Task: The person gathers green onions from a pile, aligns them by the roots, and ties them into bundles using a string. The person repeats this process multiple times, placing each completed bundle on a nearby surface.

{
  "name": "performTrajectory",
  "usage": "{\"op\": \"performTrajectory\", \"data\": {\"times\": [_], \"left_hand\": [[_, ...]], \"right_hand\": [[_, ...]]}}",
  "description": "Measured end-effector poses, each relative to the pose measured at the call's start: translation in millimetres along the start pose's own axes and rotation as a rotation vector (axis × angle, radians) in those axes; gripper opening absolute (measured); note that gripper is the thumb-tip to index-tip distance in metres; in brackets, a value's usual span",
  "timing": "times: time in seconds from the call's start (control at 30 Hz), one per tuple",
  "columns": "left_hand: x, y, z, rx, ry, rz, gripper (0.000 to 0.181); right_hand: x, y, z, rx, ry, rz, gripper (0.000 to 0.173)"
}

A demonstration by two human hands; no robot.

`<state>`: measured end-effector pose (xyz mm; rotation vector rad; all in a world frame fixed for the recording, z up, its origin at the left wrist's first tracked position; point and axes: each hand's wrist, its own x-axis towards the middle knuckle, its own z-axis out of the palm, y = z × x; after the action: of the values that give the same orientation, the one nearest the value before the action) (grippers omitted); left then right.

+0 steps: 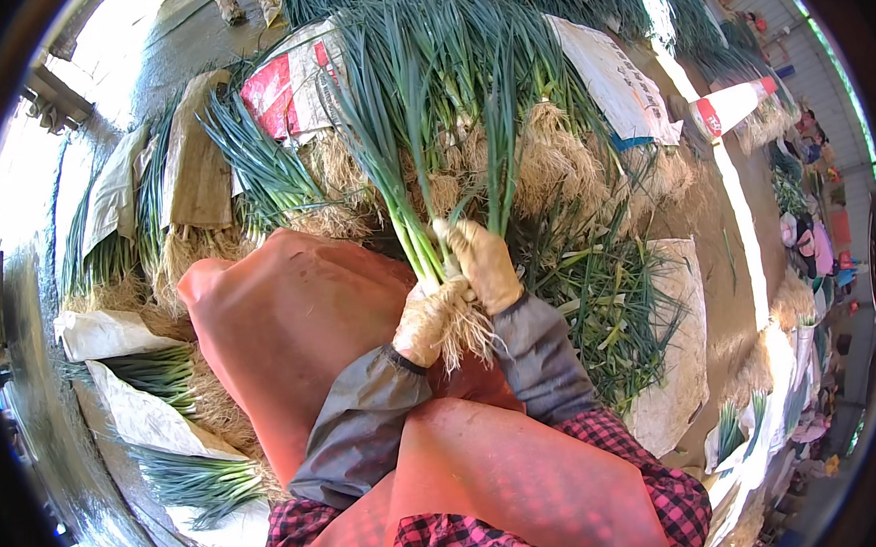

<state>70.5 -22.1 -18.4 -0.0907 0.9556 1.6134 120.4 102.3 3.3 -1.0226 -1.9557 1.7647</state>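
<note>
Both my hands wear pale, soiled gloves and meet over an orange apron (pixel 300 301). My left hand (pixel 418 326) grips a small bunch of green onions (pixel 414 238) near the white stem bases, its roots hanging below the fist. Just above and to the right, my right hand (pixel 481 260) is closed around green leaves beside the same bunch; how many it holds is partly hidden by its fingers. Beyond the hands lies a large heap of green onions (pixel 443 60), leaves away from me and roots towards me.
Loose leaf trimmings (pixel 608 317) lie at right beside a pale sack (pixel 681 395). More bundled onions with sacks (pixel 198 159) lie at left. A red and white traffic cone (pixel 739 106) lies at upper right. People (pixel 811 246) are at the far right.
</note>
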Motion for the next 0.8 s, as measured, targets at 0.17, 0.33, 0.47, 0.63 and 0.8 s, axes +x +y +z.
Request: {"op": "performTrajectory", "data": {"times": [0.17, 0.33, 0.47, 0.63, 0.8], "left_hand": [[-8.1, 4.6, 6.4, -0.184, -0.068, 0.041, 0.016], [1.4, 3.9, -7.0, -0.382, -0.102, 0.016, 0.023], [-2.6, 7.1, 0.4, -0.376, -0.093, -0.029, 0.02], [-8.3, 5.2, -5.8, -0.191, -0.144, 0.029, 0.017], [-14.8, 2.1, 4.2, -0.01, -0.106, 0.098, 0.028]], "right_hand": [[-53.8, 2.9, -22.9, -0.378, 0.199, -0.186, 0.037], [-88.1, -1.8, -110.7, -0.043, 0.537, 0.018, 0.04], [-66.6, 84.2, -123.0, -0.564, 0.572, 0.102, 0.089], [-7.7, 72.9, -44.7, 0.699, -0.206, 0.163, 0.04], [-8.8, 19.1, -16.1, 0.278, 0.158, 0.108, 0.019]]}}
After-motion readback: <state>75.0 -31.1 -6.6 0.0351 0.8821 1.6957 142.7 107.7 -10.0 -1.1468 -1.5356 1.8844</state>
